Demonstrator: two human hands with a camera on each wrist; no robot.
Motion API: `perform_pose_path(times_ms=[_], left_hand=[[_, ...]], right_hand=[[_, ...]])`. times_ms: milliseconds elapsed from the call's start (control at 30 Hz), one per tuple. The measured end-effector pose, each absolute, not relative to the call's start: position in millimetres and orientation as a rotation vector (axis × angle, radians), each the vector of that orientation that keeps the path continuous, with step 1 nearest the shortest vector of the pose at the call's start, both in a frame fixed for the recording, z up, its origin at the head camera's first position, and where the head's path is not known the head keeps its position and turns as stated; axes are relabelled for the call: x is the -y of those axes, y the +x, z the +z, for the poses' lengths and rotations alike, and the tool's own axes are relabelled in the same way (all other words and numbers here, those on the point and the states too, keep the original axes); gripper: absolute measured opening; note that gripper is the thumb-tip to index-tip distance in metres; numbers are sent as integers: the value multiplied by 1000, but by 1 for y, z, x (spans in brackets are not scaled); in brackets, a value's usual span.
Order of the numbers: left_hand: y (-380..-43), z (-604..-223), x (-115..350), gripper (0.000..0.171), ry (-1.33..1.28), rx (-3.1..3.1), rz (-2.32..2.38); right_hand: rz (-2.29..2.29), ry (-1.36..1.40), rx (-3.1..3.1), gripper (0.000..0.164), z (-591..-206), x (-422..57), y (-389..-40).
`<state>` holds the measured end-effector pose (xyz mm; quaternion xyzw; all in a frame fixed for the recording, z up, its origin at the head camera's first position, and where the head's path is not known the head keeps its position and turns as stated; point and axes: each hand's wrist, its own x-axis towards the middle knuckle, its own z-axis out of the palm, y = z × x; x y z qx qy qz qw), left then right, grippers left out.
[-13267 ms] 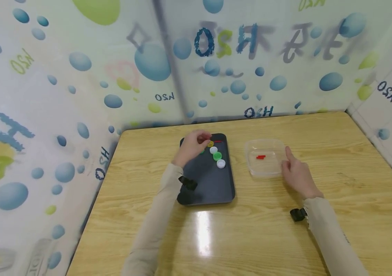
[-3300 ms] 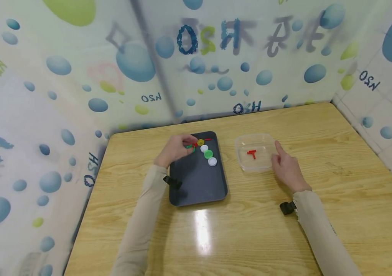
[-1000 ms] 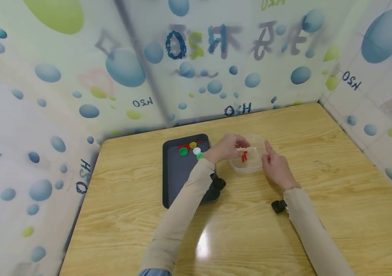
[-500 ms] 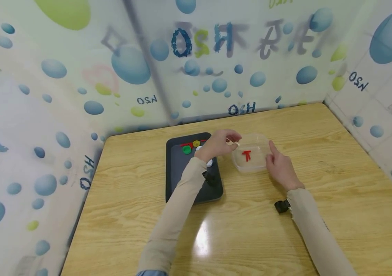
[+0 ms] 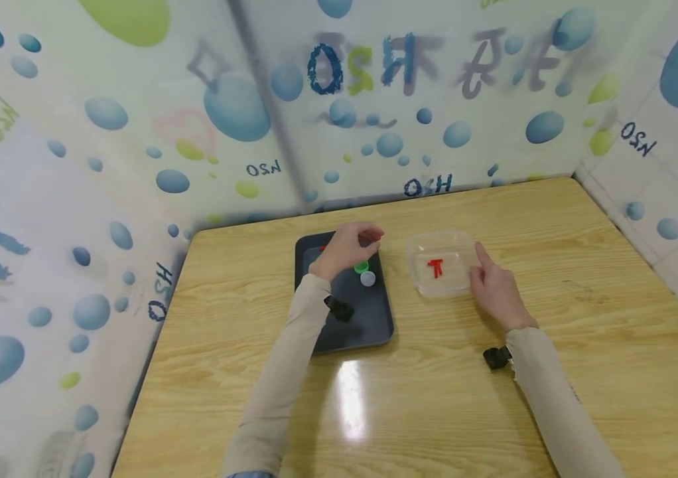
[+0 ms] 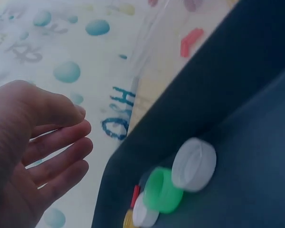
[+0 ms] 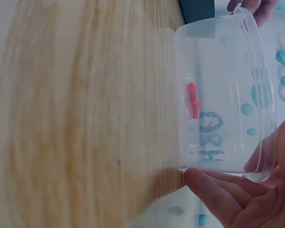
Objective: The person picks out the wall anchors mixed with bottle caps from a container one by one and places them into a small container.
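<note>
My left hand [image 5: 347,249] hovers over the far part of the dark tray [image 5: 359,318], fingers loosely bent. The left wrist view shows nothing between thumb and fingers. Below it in the tray lie a white bottle cap [image 6: 194,165], a green cap [image 6: 163,190], another white cap [image 6: 145,211], part of a yellow one [image 6: 128,219] and a red stick [image 6: 135,195]. In the head view the hand hides some of these. My right hand [image 5: 498,292] grips the right side of a clear plastic container [image 5: 434,291]. Short red sticks [image 5: 436,267] lie on its bottom.
Tray and container stand a short gap apart on the wooden table [image 5: 434,398], the tray to the left. A patterned wall covering [image 5: 225,166] rises behind the table's far edge and along the left side. Light glares off the near tabletop.
My left hand has gone from the tray to the container, then back left over the tray. More red sticks lie in the container than 13 seconds ago. The right hand keeps its grip.
</note>
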<state>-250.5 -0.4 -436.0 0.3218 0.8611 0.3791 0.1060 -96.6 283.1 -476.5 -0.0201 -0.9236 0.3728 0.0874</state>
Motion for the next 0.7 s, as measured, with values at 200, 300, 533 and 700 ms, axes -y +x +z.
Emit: perform_pose_path(times_ms=[200,300,533,700], left_hand=[[-258,-438,32,31,842,-2579,1088],[-263,-440,47,32,798,-2613,1067],[-269,-448,63,33,735,-2629,1023],[-271,-453,65,32,708,-2659,980]], right_hand=[[1080,-43,2742,55,-480,-285,-98],[1074,-43,2746,56,-480,-285,-98],[1101,-83,2768,56,-477,-285,-97],[1118,-85,2776,57,-477,-285,-97]])
